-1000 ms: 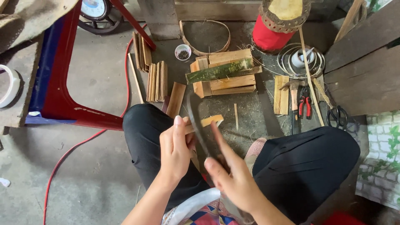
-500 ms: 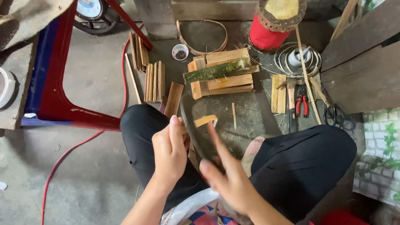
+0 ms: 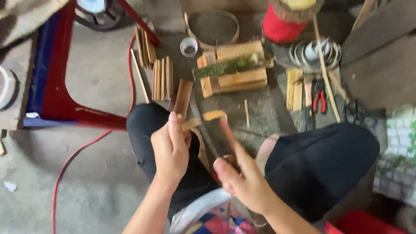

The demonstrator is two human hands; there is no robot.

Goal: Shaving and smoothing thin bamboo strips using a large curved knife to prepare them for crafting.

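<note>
Left hand (image 3: 171,149) pinched on small bamboo piece (image 3: 190,124), held above knee. Right hand (image 3: 242,180) blurred, wrapped round handle of dark blade (image 3: 203,130); grip looks closed. Judgement: keep blade edge away from left thumb, steady piece firmly before splitting.

packages: none in view | labels: none | signs: none | screens: none

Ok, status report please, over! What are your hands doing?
Left hand grips a small bamboo piece. Right hand blurred, on a long dark blade. Nothing between them.
</note>
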